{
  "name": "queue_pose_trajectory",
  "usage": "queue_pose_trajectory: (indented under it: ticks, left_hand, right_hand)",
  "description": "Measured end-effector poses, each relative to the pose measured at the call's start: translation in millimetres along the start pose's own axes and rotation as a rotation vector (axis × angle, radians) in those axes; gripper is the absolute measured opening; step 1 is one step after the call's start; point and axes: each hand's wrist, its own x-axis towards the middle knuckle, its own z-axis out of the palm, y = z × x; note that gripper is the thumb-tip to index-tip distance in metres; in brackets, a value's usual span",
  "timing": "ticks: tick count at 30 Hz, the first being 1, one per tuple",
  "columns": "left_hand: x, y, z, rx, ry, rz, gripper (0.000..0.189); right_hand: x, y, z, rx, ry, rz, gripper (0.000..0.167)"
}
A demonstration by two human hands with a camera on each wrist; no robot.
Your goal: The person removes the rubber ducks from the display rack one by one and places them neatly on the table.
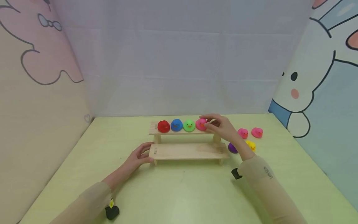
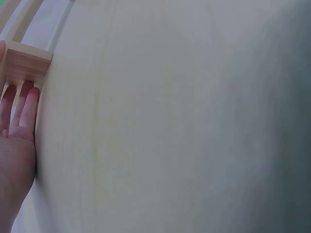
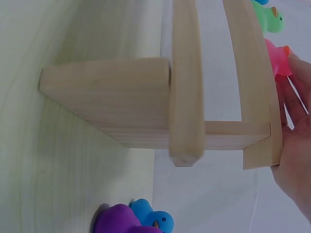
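A two-step wooden stand point(image 1: 188, 151) sits on the table. Along its upper step stand a red duck point(image 1: 163, 126), a blue duck point(image 1: 176, 125), a green duck point(image 1: 189, 125) and a pink duck point(image 1: 200, 124), side by side. My right hand point(image 1: 221, 126) pinches the pink duck at the right end of this row; in the right wrist view the pink duck point(image 3: 278, 59) is between my fingers, beside the green one point(image 3: 268, 18). With my left hand point(image 1: 141, 155) I hold the left end of the lower step, thumb at the front edge, other fingers point(image 2: 30, 104) under the board.
Right of the stand lie two more pink ducks point(image 1: 257, 132), a yellow duck point(image 1: 250, 145) and a purple duck point(image 1: 232, 148), partly behind my right forearm. Another blue duck point(image 3: 154, 219) shows beside the purple one in the right wrist view. Walls enclose the table point(image 1: 179, 189).
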Motion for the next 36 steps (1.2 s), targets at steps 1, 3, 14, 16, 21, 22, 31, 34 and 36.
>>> queue_pose_trajectory:
  ticks: [1,3,14,16,21,22,31,34,36]
  left_hand:
    - [0.7,-0.3,0.2,0.003,0.002,-0.003,0.064]
    - [1.8,-1.5,0.4,0.006,0.005,-0.004,0.064]
    - [0.6,0.4,3.0,-0.019,0.017,-0.001,0.066]
    - [0.6,1.4,3.6,-0.021,0.02,-0.004,0.066]
    - [-0.8,1.2,4.5,-0.016,0.031,-0.021,0.066]
    - [-1.2,0.7,4.7,-0.016,0.031,-0.026,0.066]
    - [-2.5,0.6,5.5,-0.029,0.032,-0.018,0.067]
    - [-0.7,1.6,4.8,-0.027,0.033,-0.02,0.066]
    - [0.2,1.7,4.2,-0.024,0.03,-0.025,0.066]
  right_hand:
    - [-0.9,-4,-1,0.009,-0.007,0.007,0.036]
    - [-3.4,-14,-4,0.017,-0.021,0.019,0.036]
    - [-2.1,7,-4,0.045,-0.004,-0.021,0.033]
    - [-2.7,7,-4,0.048,0.001,-0.023,0.033]
    - [-2.7,6,-2,0.057,0.006,-0.012,0.032]
    - [-3.1,6,-1,0.059,0.003,-0.006,0.033]
    - [-5.9,-10,-2,0.054,-0.009,0.026,0.034]
    - [-7.7,-24,-4,0.053,-0.009,0.03,0.034]
    - [-8.3,-29,-5,0.046,-0.007,0.031,0.034]
